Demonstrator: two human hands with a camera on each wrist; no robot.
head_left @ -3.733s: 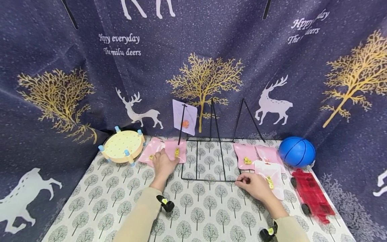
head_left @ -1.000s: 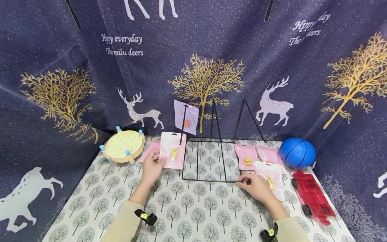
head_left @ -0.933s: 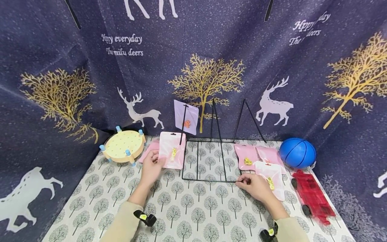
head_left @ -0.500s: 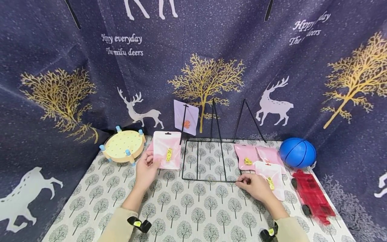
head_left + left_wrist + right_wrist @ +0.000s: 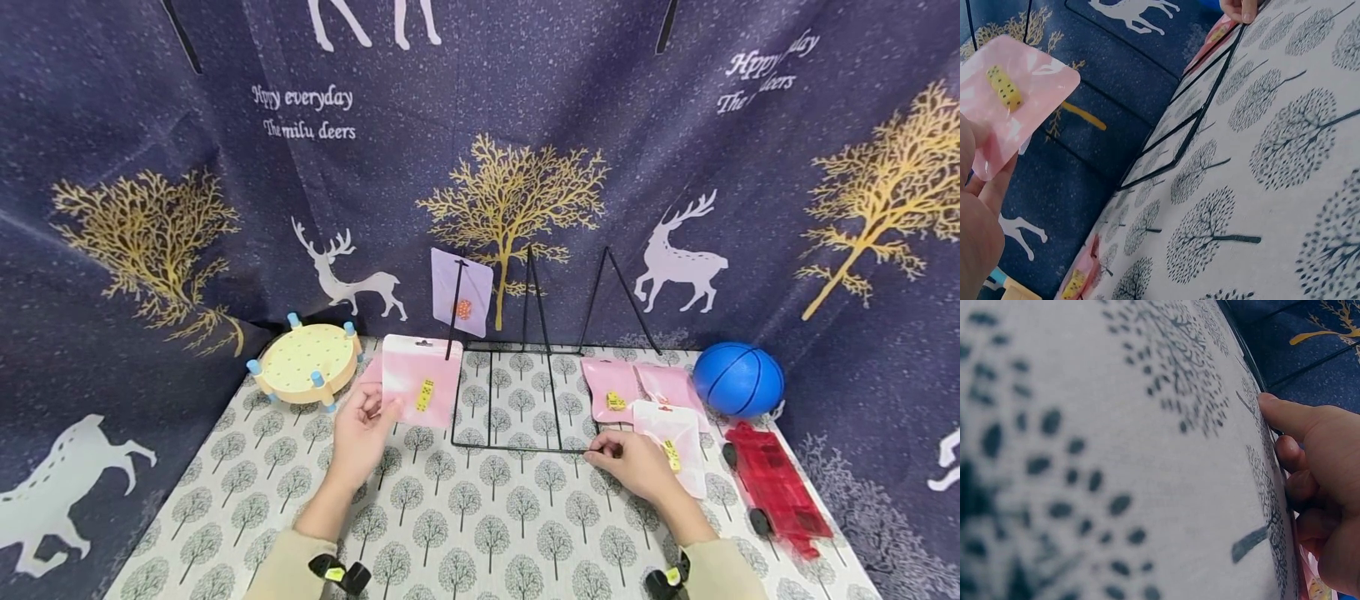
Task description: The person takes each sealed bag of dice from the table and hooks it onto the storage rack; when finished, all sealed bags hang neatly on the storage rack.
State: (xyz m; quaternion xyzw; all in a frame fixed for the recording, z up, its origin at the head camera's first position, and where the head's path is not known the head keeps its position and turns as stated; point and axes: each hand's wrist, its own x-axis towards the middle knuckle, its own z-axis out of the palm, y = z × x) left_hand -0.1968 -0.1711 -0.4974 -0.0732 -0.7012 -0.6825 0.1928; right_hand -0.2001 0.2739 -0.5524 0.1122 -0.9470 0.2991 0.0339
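Observation:
My left hand (image 5: 360, 437) pinches the lower left edge of a pink zip bag (image 5: 405, 375) with yellow dice (image 5: 425, 395) in it. The bag is raised upright above the table, its hanging slot close to the tip of a hook on the black wire display rack (image 5: 517, 448). In the left wrist view, thumb and fingers grip the bag (image 5: 1035, 81) at its lower corner. My right hand (image 5: 637, 462) pinches the rack's front right corner; the right wrist view has its fingertips at the dark bar. Another bag (image 5: 442, 287), with an orange-red item, hangs on the left hook.
Behind the held bag lies another pink bag (image 5: 369, 375). Several bags, including a white-fronted one (image 5: 686, 425), lie right of the rack. A round yellow stand (image 5: 307, 358) with blue-tipped legs is at left. A blue ball (image 5: 738, 379) and a red toy car (image 5: 780, 492) stand at right.
The left hand has picked the dice bag up off the table and drawn it back left. Over the last half second the bag tilted and shifted slightly right. The right hand stays put.

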